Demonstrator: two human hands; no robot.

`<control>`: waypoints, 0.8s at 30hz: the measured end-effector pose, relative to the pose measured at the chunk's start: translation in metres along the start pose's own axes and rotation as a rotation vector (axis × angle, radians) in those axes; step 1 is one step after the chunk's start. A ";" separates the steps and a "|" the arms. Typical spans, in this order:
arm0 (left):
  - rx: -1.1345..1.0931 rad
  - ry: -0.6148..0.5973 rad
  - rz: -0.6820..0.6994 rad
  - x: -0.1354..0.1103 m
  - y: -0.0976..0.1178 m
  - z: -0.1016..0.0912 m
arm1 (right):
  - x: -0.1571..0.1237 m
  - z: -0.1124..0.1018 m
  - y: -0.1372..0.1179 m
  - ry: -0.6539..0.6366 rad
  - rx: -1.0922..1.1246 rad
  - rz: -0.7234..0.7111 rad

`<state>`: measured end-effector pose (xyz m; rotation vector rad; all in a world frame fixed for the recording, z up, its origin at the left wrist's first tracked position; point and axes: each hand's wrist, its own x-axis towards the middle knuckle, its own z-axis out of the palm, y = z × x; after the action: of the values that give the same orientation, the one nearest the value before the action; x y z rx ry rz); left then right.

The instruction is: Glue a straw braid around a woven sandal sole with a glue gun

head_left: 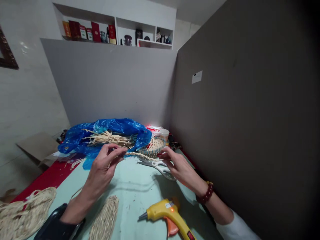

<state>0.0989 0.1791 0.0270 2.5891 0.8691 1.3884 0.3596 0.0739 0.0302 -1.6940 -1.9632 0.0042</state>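
A thin braided straw cord is stretched between my two hands above the table. My left hand pinches its left end between thumb and fingers. The other end is pinched in my right hand, which wears a dark red bead bracelet at the wrist. Just below the cord and beside my right hand lie scissors with light grey handles. Nearer to me, a yellow glue gun with a lit orange light rests on its side. A flat woven straw piece lies below my left hand.
Behind my hands, a blue plastic bag holds a bundle of dry straw. A woven basket and a paper cup stand to its right. Another straw piece lies front left. Grey panels border the table behind and at right.
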 end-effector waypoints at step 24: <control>-0.140 -0.050 0.028 -0.012 0.060 -0.010 | -0.009 -0.003 -0.077 0.238 0.158 -0.221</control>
<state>0.1126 0.1205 0.0431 2.5284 0.7055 1.3330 0.2907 0.0489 0.0557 -1.3076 -1.9051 -0.1155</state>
